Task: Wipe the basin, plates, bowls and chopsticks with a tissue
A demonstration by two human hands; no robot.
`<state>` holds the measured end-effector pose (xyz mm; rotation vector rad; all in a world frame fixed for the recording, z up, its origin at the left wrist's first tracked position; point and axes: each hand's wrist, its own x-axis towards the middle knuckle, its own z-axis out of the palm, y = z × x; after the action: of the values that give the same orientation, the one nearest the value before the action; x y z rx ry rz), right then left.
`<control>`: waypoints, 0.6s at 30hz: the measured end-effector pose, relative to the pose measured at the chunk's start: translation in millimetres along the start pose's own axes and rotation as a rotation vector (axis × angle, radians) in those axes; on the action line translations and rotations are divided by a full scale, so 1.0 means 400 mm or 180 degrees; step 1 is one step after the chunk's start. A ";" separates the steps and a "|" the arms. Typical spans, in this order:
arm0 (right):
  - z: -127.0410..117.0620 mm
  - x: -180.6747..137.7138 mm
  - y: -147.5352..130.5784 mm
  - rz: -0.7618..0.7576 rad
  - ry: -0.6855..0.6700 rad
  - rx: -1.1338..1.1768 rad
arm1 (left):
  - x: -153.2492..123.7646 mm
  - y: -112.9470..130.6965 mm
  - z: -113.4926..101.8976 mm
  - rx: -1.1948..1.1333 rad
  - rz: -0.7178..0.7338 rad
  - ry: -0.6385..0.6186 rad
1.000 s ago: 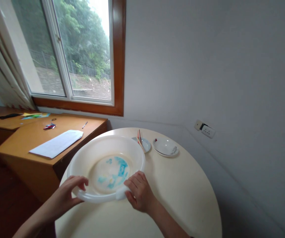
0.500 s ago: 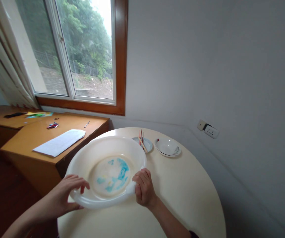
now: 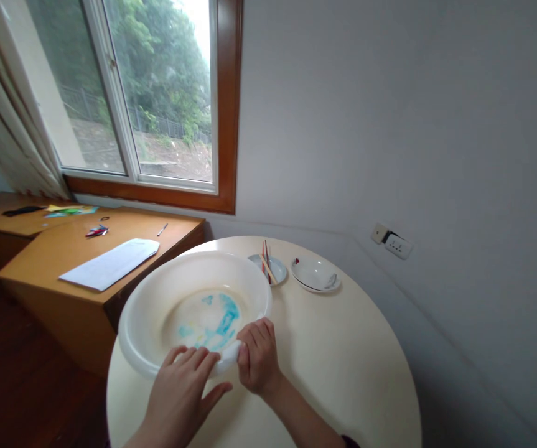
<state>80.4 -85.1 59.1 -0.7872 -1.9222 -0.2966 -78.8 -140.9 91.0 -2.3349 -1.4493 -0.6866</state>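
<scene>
A white plastic washbasin stands on the round table, with a blue printed pattern on its floor. My right hand is closed in a fist on the basin's near right rim. Beside it my left hand lies over the near rim, fingers stretched across the edge and thumb held out away from it. A smooth white bulge shows between the hands; I cannot tell if it belongs to the rim or is a separate piece.
On the cream round table, behind the basin, sit a small plate with chopsticks and stacked white bowls. A wooden desk at left bears a white paper sheet and pens. Wall sockets are at right.
My left hand has moved right along the near rim, from the basin's left side to beside my right hand. Basin and right hand have shifted slightly left in view.
</scene>
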 end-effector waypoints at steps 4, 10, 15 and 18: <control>0.005 0.007 -0.025 0.0138 -0.0156 -0.0156 | 0.024 0.033 0.006 0.0139 -0.0131 0.0018; 0.007 0.010 -0.035 0.0108 -0.0151 -0.0214 | 0.029 0.020 0.012 0.0282 -0.0064 -0.0133; 0.013 0.006 -0.041 -0.0008 -0.0141 -0.0220 | 0.034 -0.003 0.012 0.0348 -0.0046 -0.0004; 0.017 0.005 -0.044 -0.0094 -0.0179 -0.0236 | 0.037 -0.022 0.010 0.0405 0.0029 0.0020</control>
<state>63.5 -94.0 60.0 -0.8242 -1.9865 -0.3689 -80.3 -124.0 95.6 -2.2394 -1.4348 -0.5811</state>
